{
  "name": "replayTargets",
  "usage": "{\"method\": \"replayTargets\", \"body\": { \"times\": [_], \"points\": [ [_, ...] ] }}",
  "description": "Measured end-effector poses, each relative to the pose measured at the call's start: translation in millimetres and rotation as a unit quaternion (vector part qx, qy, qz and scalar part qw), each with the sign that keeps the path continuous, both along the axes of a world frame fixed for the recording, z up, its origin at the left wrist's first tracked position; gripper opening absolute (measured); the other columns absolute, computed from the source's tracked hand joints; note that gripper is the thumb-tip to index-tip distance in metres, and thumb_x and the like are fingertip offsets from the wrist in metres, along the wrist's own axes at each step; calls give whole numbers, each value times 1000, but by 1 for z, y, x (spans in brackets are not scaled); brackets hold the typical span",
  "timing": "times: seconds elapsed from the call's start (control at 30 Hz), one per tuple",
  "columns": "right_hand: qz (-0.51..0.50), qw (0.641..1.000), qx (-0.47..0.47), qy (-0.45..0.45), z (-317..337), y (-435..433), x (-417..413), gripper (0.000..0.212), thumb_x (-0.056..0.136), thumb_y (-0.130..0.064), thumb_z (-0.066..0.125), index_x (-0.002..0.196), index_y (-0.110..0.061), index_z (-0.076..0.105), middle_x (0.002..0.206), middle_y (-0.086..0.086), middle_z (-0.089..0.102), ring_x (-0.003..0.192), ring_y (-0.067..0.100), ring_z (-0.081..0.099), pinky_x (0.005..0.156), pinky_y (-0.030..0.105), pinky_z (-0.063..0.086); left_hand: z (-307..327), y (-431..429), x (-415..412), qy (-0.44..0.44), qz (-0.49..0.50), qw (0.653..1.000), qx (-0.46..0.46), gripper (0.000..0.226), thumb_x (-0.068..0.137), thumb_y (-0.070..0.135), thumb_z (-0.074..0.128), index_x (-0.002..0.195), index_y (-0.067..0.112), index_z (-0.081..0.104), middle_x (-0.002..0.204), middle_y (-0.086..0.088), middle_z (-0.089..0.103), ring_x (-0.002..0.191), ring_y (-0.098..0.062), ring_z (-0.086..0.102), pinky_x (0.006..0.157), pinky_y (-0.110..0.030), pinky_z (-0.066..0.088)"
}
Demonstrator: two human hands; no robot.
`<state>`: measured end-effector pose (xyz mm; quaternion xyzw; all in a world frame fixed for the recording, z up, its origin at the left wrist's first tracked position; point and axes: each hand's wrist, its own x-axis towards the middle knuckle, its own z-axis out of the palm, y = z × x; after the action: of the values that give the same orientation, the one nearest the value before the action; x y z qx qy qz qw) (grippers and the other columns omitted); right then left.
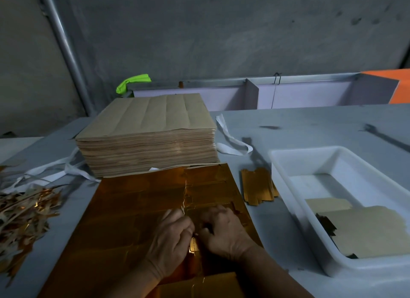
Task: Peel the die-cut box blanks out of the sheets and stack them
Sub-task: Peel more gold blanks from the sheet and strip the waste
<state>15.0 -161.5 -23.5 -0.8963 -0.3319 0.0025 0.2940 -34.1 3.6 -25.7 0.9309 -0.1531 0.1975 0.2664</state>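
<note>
Gold foil sheet [142, 209] at 6 o'clock is pinched along a cut by curled left hand [170, 237] and right hand [224, 229]; few peeled blanks [258, 185] are stacked at its 3 o'clock, tall sheet stack [146, 135] at 12 o'clock judged unpeeled

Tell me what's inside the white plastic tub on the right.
Inside the white plastic tub lie a small brown card blank and a larger brown card blank. A dark piece pokes out beneath the larger; anything else under it is hidden.
</note>
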Motion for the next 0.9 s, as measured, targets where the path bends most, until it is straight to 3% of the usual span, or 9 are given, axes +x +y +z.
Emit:
{"method": "replayTargets", "body": {
  "times": [0.13,0.33,0.5,0.7,0.83,0.9],
  "points": [
    [-3,1000,8,-4,-3,0,0,16,80,-40,37,77,-28,48,84,-10,47,87,7,38,80,29,30,-2,0,1,6,-6,1000,-4,38,89,36,29,70,16,56,76,5,48,76,-9,44,68,-26,38],
    [-13,1000,12,-13,-5,-1,1,38,71,-52,23,78,-26,49,84,-7,50,85,9,41,81,29,33,-9,1,5,9,11,1000,22,32,91,37,28,72,22,49,77,8,45,77,-7,42,67,-25,38],
    [-19,999,12,-25,-7,0,1,36,73,-52,24,77,-26,48,81,-7,48,83,9,41,79,29,33,-10,0,5,18,13,1000,17,34,91,41,24,72,24,47,77,9,43,78,-5,41,68,-23,37],
    [-32,998,44,-35,-7,0,0,31,74,-51,26,74,-27,45,71,-19,34,77,4,36,72,25,27,-8,1,4,27,21,999,-18,38,88,45,21,72,23,48,78,13,43,80,-3,41,69,-19,36],
    [-35,997,57,-39,-7,-1,-1,31,74,-50,26,73,-26,45,70,-21,35,71,-6,34,70,21,26,-8,1,4,30,30,999,-8,41,88,45,20,73,21,51,80,13,44,82,-1,41,70,-18,35],
    [-42,996,70,-40,-7,-1,-1,31,74,-49,26,72,-25,46,70,-18,37,71,-2,35,70,21,26,-10,2,6,30,34,999,-1,35,92,39,27,74,21,52,81,13,44,83,-1,41,71,-18,36]
  ]
}}
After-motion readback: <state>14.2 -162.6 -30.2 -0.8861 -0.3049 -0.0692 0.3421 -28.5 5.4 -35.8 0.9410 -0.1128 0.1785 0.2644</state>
